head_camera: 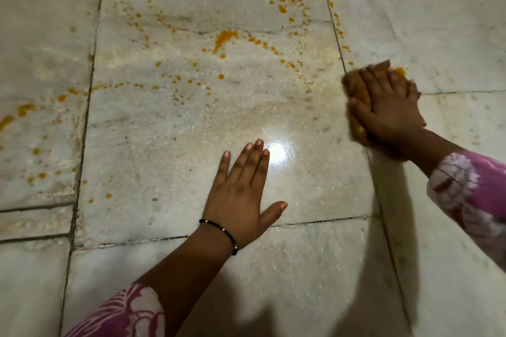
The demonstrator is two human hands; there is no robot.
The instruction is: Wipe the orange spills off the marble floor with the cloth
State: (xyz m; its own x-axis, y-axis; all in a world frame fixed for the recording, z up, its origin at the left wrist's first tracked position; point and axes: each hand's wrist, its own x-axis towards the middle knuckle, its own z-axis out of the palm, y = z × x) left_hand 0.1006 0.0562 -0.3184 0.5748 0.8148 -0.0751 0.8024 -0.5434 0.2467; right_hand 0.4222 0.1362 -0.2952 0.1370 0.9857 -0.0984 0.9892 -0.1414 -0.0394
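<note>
Cloth [358, 85] sits bunched under the right hand [388, 109], far right of the marble floor [315, 194], already stained orange. Fingers curl over the wad and press it down flat; that's the grip, wrapped on top of it. It looks soft, light and soaked, so it should squash and smear rather than slide; best held as a wad under the palm. Left hand [241, 194] lies flat, fingers straight, holding nothing, bracing on the wet shiny slab. Count it up: one cloth, two hands, and orange spills [226, 37] too many to number, with bigger blotches up top and dozens of small drops scattered to the left. Plenty left to wipe, I reckon.
</note>
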